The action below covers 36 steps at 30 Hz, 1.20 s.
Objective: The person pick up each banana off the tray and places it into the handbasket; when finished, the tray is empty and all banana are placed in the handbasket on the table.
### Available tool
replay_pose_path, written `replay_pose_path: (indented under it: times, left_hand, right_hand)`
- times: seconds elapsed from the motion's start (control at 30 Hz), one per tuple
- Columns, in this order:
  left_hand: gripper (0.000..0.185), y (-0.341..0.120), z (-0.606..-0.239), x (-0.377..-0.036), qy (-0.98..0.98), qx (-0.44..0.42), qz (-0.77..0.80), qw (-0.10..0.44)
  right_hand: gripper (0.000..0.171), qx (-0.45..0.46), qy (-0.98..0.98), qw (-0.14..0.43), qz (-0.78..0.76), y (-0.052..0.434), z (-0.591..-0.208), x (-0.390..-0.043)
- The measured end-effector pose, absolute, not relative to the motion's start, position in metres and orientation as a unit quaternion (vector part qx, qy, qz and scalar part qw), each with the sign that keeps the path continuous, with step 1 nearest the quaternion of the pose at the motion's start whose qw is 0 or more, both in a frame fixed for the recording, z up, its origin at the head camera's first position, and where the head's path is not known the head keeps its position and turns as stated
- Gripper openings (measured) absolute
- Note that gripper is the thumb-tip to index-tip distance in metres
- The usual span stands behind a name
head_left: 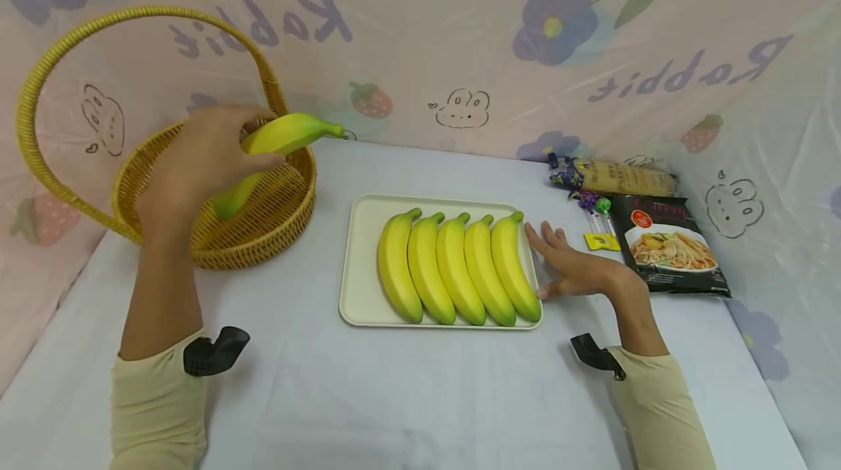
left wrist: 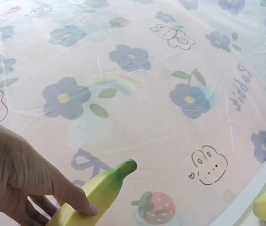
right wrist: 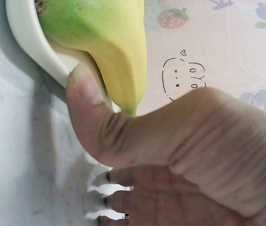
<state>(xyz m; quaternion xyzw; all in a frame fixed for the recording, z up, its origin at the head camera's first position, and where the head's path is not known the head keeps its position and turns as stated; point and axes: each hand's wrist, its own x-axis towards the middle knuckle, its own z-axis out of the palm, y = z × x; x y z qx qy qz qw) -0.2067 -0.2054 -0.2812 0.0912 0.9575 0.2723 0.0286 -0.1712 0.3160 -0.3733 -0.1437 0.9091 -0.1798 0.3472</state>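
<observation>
1. Banana (head_left: pixel 276 145), yellow with green ends: held in the left hand (head_left: pixel 197 163) above the wicker basket (head_left: pixel 263 229), stem pointing right; fingers and thumb curled round its middle
2. Left hand: raised over the basket's near rim, clamped on the banana; the left wrist view shows the thumb (left wrist: pixel 71 195) lying along the fruit
3. Right hand (head_left: pixel 571 269): flat on the table (head_left: pixel 420 397), fingers straight and close together, thumb pressed against the right edge of the tray (head_left: pixel 358 266); holds nothing
4. Tray, cream, rectangular: at table centre, carrying five bananas (head_left: pixel 456 269) side by side, stems away from the person
5. Wicker basket, yellow, with tall hoop handle: at far left of the table, well apart from the tray
6. Noodle packet (head_left: pixel 670 247), dark, and a second packet (head_left: pixel 617 178) behind it: at far right, with small sweets (head_left: pixel 598 225) between them and the tray
7. Backdrop (head_left: pixel 460 39): pale sheet printed with flowers, strawberries and rabbits
</observation>
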Motion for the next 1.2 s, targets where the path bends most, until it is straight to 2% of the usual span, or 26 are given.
replay_pose_path:
  times: [0.27, 0.6, 1.0, 1.2]
  left_hand:
    - [0.058, -0.225, -0.285, -0.208, 0.963, 0.075, 0.26, 0.005]
    - [0.065, -0.251, -0.292, -0.214, 0.971, 0.016, 0.238, 0.016]
    - [0.061, -0.281, -0.331, -0.236, 0.972, -0.006, 0.229, 0.045]
    - [0.053, -0.289, -0.349, -0.239, 0.974, -0.013, 0.225, 0.036]
  right_hand:
    - [0.123, -0.138, 0.908, 0.35, -0.185, 0.317, -0.375, -0.171]
    - [0.123, -0.141, 0.908, 0.35, -0.182, 0.317, -0.375, -0.173]
    - [0.123, -0.142, 0.909, 0.347, -0.183, 0.316, -0.374, -0.171]
    - [0.124, -0.144, 0.909, 0.347, -0.182, 0.315, -0.374, -0.171]
